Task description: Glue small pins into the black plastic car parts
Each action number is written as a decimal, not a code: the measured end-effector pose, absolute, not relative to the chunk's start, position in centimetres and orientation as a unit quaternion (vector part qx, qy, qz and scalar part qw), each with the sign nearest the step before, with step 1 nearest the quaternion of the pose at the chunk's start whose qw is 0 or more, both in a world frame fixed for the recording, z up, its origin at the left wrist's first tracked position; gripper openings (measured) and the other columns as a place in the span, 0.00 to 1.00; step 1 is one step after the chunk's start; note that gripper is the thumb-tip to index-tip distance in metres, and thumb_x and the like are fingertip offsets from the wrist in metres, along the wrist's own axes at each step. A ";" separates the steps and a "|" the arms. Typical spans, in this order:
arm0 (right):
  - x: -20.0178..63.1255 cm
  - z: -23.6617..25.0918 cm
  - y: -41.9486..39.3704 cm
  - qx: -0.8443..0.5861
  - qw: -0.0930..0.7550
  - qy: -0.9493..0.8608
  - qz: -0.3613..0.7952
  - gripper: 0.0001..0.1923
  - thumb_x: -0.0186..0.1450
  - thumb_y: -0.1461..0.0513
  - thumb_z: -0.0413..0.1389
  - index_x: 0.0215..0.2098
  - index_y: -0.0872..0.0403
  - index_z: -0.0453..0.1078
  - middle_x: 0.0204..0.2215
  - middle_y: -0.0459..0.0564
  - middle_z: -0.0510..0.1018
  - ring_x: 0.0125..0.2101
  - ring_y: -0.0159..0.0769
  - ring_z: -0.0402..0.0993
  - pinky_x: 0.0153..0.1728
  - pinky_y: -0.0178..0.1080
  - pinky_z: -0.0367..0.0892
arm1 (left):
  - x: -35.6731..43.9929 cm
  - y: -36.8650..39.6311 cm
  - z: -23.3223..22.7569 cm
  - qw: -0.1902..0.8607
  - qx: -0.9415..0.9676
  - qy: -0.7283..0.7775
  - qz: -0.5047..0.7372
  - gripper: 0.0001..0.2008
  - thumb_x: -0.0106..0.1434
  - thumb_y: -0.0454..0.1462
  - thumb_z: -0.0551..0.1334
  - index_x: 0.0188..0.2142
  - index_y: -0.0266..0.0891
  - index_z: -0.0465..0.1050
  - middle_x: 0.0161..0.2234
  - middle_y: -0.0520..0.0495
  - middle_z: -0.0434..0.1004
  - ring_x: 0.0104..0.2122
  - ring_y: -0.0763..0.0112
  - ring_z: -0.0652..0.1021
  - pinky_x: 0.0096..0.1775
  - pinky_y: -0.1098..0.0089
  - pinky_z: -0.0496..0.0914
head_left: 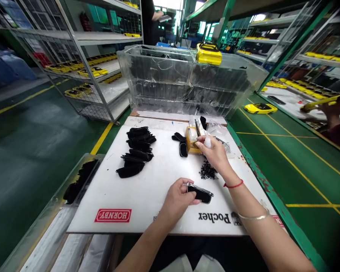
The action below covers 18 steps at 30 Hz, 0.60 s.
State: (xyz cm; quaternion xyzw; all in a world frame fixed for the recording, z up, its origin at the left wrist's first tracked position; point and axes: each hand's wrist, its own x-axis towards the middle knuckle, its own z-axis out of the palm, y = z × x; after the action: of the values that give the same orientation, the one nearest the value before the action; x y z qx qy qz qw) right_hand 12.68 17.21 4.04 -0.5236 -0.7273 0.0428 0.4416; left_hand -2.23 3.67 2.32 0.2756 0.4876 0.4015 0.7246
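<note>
Left hand [178, 198]: pinching black part [203, 195], above near board [164, 166]
Right hand [215, 153]: closed round white bottle [207, 142], partly blocking our view of yellow box [190, 145]
Nearby: black bits [207, 170]
Left side: black pieces [138, 145]
Behind: clear bins [160, 73]

Matt black pieces [130, 170], glossy plastic bin [161, 73]

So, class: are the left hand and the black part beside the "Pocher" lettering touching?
Touching: the head view shows the left hand gripping one end of the black part.
</note>
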 end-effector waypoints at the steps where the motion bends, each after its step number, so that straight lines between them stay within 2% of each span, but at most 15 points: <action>1: 12.5 4.0 17.1 -0.520 0.434 -0.734 0.049 0.06 0.59 0.57 0.58 0.33 0.50 0.74 0.29 0.42 0.79 0.28 0.31 0.74 0.30 0.33 0.69 | -2.2 3.7 2.3 0.725 0.276 0.488 0.402 0.12 0.55 0.27 0.61 0.40 0.34 0.66 0.25 0.54 0.70 0.28 0.76 0.76 0.40 0.68 0.76; 3: 12.3 4.1 16.6 -0.520 0.425 -0.738 0.068 0.08 0.62 0.58 0.55 0.36 0.51 0.73 0.31 0.45 0.79 0.31 0.34 0.74 0.35 0.36 0.69 | -2.2 3.7 2.1 0.727 0.275 0.484 0.402 0.13 0.55 0.26 0.61 0.40 0.35 0.66 0.25 0.54 0.70 0.30 0.74 0.77 0.41 0.67 0.76; 6: 12.4 5.2 15.0 -0.528 0.472 -0.705 0.033 0.10 0.63 0.57 0.54 0.37 0.53 0.73 0.33 0.48 0.78 0.35 0.37 0.73 0.39 0.41 0.68 | -2.4 3.7 1.5 0.727 0.279 0.479 0.405 0.13 0.55 0.27 0.61 0.40 0.36 0.67 0.24 0.56 0.67 0.30 0.74 0.78 0.42 0.65 0.75; 9: 12.7 6.4 12.2 -0.546 0.522 -0.655 0.024 0.10 0.63 0.55 0.55 0.38 0.52 0.72 0.33 0.49 0.77 0.30 0.35 0.73 0.33 0.40 0.69 | -2.4 3.7 0.9 0.722 0.293 0.481 0.401 0.12 0.56 0.29 0.62 0.40 0.38 0.68 0.22 0.57 0.65 0.28 0.73 0.79 0.43 0.63 0.75; 13: 12.9 6.9 8.1 -0.583 0.502 -0.631 0.102 0.11 0.61 0.54 0.57 0.38 0.51 0.72 0.29 0.46 0.77 0.24 0.33 0.72 0.26 0.38 0.68 | -2.3 3.7 0.3 0.729 0.297 0.472 0.398 0.12 0.56 0.29 0.61 0.41 0.39 0.67 0.30 0.52 0.74 0.31 0.70 0.80 0.43 0.63 0.74; 18: 12.7 5.9 5.1 -0.586 0.455 -0.659 0.123 0.09 0.61 0.56 0.59 0.37 0.51 0.73 0.29 0.45 0.77 0.25 0.31 0.73 0.29 0.37 0.69 | -2.2 3.7 0.1 0.723 0.313 0.467 0.401 0.12 0.57 0.29 0.60 0.41 0.39 0.67 0.28 0.53 0.73 0.32 0.72 0.79 0.43 0.64 0.75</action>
State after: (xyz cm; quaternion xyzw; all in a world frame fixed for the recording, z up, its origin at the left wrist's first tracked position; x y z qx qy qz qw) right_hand 12.71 5.08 5.87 -0.5861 -0.6594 0.1226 0.4546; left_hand -2.23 3.66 0.15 0.3126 0.4668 0.4015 0.7233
